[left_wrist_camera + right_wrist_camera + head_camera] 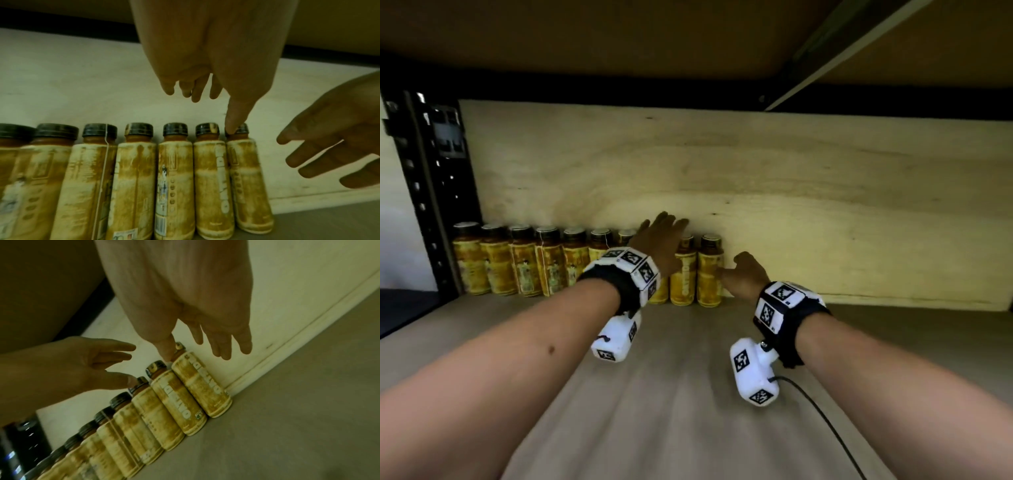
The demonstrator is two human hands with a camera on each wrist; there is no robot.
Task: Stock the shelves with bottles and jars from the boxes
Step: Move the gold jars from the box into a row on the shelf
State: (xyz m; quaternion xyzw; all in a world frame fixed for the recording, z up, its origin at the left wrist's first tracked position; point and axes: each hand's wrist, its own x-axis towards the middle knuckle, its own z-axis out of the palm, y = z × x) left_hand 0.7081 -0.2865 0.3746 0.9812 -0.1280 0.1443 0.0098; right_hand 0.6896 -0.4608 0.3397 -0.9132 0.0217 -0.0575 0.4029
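Observation:
A row of yellow-labelled bottles (527,263) with dark caps stands along the back of the shelf. My left hand (664,236) hovers above the caps near the row's right end, fingers straight, holding nothing. In the left wrist view the left hand (213,91) points its thumb down at a cap; I cannot tell if it touches. My right hand (743,274) is beside the rightmost bottle (709,274). In the right wrist view the right hand (197,337) has spread fingers, with the thumb against the neck of the rightmost bottle (203,389).
The bottles stand on a grey shelf board (688,394) against a pale plywood back panel (808,205). A black perforated upright (431,205) bounds the left end. Another shelf closes in overhead. A thin cable (822,418) trails from the right wrist.

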